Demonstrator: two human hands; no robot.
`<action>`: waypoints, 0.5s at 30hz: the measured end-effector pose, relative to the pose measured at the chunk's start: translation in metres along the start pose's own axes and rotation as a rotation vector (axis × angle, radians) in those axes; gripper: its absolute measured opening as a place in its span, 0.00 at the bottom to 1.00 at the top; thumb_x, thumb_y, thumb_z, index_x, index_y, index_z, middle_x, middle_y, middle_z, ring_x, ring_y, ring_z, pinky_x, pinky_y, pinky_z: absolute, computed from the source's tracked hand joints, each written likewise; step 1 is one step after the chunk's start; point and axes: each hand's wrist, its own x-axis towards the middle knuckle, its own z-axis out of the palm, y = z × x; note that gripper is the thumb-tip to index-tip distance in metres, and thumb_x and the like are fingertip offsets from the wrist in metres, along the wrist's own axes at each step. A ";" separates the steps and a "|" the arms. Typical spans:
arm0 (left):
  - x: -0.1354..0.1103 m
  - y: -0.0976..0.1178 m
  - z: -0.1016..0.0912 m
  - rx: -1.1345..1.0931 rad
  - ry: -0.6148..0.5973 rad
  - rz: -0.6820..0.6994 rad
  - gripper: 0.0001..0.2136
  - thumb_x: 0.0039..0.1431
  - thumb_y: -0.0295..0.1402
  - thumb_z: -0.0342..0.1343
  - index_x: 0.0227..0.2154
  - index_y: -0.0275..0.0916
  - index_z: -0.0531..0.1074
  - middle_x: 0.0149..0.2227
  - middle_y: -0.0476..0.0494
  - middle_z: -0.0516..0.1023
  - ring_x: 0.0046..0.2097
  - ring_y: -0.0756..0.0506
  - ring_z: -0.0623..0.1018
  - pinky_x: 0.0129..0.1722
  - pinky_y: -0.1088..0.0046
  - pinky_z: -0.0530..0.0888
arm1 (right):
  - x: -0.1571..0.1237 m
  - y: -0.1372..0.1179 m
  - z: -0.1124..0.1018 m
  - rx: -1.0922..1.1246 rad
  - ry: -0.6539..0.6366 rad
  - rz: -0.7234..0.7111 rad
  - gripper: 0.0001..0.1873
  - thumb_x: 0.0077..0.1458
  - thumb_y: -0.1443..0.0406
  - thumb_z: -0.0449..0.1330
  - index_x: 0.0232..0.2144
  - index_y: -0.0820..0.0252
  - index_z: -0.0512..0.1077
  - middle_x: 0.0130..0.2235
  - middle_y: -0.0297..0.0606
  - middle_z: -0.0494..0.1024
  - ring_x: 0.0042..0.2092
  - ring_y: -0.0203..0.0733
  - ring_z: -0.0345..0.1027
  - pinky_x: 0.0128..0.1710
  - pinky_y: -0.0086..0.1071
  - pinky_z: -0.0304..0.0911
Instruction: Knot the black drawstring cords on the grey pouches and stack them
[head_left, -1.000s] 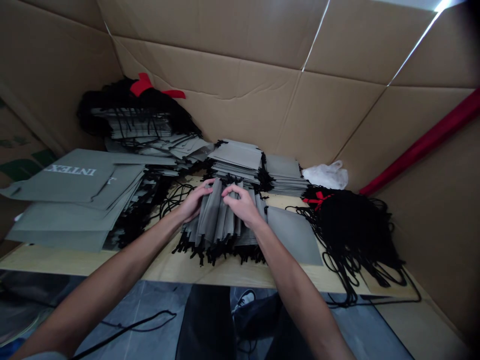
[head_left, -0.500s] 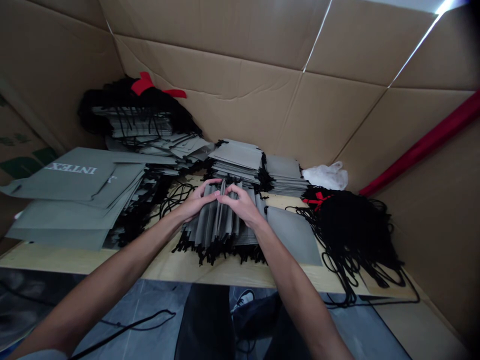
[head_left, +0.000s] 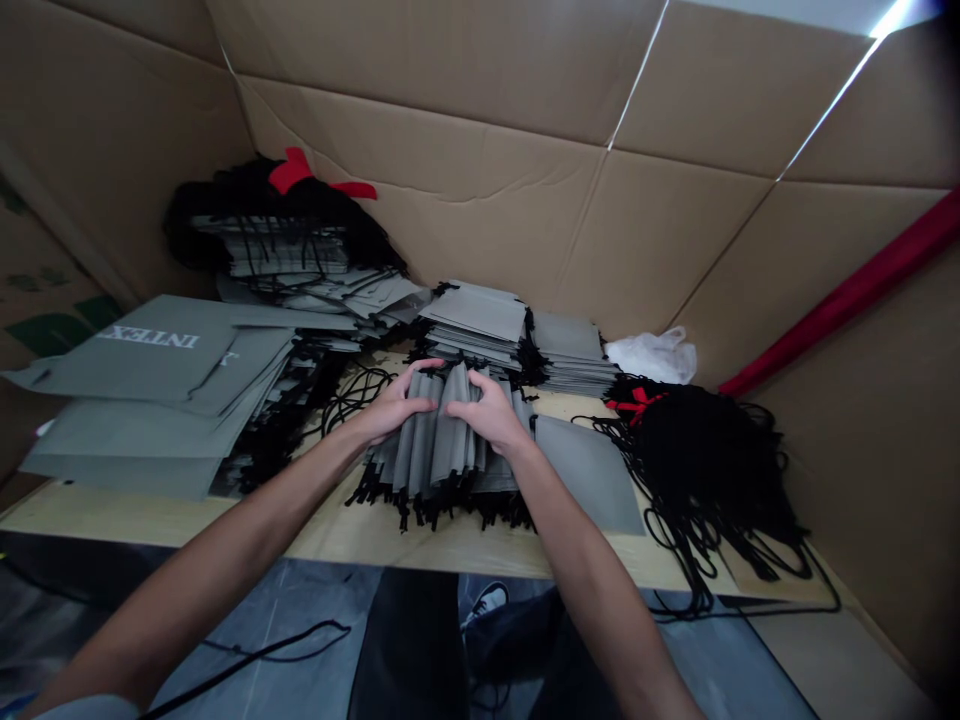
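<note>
Half a second ago my thumbs met over a thin upright edge; now they have drawn apart, and a broader grey face shows between them. My left hand [head_left: 395, 405] grasps the left part of a row of flat grey fabric-like pieces standing on edge [head_left: 450, 440], thumb on the near side and fingers round the far edge. My right hand [head_left: 491, 408] grasps further along the same row, its thumb pressed to the face that has opened out. The row sits on the pale wooden tabletop [head_left: 337, 545] straight in front of me, with short black cord ends [head_left: 420, 515] sticking out along its near side

As for how far along I am, I judge this row to be partly gathered: its pieces stand close but fan unevenly. Behind it, two neat piles lie flat, a taller grey stack with black cord tufts [head_left: 480, 312] and a lower grey stack [head_left: 570, 340], and they look finished. Larger grey sheets with white lettering [head_left: 150, 350] lie more loosely to my left, perhaps left to sort

My fingertips are hidden behind the row, so I cannot tell how many pieces each hand has. My hand also covers part of the row's right end, and the dark cord ends blur together
</note>
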 end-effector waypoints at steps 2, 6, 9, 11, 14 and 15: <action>0.001 0.000 -0.002 0.021 0.030 -0.019 0.23 0.73 0.40 0.64 0.65 0.39 0.71 0.59 0.36 0.77 0.54 0.39 0.82 0.54 0.54 0.84 | 0.001 -0.002 -0.007 0.025 0.001 0.050 0.13 0.71 0.60 0.67 0.50 0.64 0.77 0.46 0.39 0.81 0.43 0.41 0.78 0.45 0.37 0.78; 0.004 0.003 -0.005 0.051 0.099 -0.038 0.22 0.72 0.39 0.64 0.64 0.38 0.71 0.60 0.36 0.77 0.55 0.39 0.81 0.54 0.54 0.84 | 0.004 -0.011 -0.031 0.083 0.002 0.149 0.16 0.72 0.57 0.66 0.54 0.63 0.76 0.47 0.40 0.81 0.42 0.40 0.77 0.43 0.36 0.78; 0.006 0.005 -0.006 0.029 0.118 -0.063 0.21 0.72 0.38 0.64 0.63 0.38 0.72 0.60 0.36 0.77 0.54 0.39 0.82 0.54 0.55 0.84 | 0.002 -0.020 -0.055 0.137 -0.011 0.205 0.19 0.72 0.55 0.65 0.56 0.62 0.75 0.46 0.40 0.80 0.40 0.40 0.77 0.41 0.36 0.77; 0.008 0.008 -0.007 -0.012 0.113 -0.098 0.21 0.73 0.39 0.64 0.63 0.38 0.72 0.58 0.37 0.78 0.52 0.41 0.82 0.51 0.58 0.85 | -0.001 -0.027 -0.073 0.170 -0.016 0.212 0.21 0.70 0.55 0.66 0.57 0.61 0.74 0.45 0.39 0.80 0.38 0.40 0.75 0.41 0.36 0.75; 0.010 0.018 -0.014 -0.098 0.117 -0.125 0.20 0.73 0.39 0.64 0.62 0.38 0.73 0.55 0.38 0.79 0.48 0.43 0.82 0.46 0.62 0.85 | -0.013 -0.036 -0.102 0.212 0.009 0.185 0.30 0.58 0.59 0.70 0.60 0.55 0.72 0.47 0.38 0.81 0.38 0.42 0.74 0.40 0.37 0.72; 0.010 0.023 -0.019 -0.129 0.123 -0.121 0.19 0.73 0.39 0.64 0.61 0.37 0.73 0.54 0.39 0.79 0.46 0.44 0.82 0.44 0.64 0.85 | -0.018 -0.039 -0.112 0.226 0.020 0.170 0.35 0.52 0.60 0.70 0.63 0.51 0.70 0.49 0.38 0.81 0.39 0.44 0.75 0.40 0.38 0.72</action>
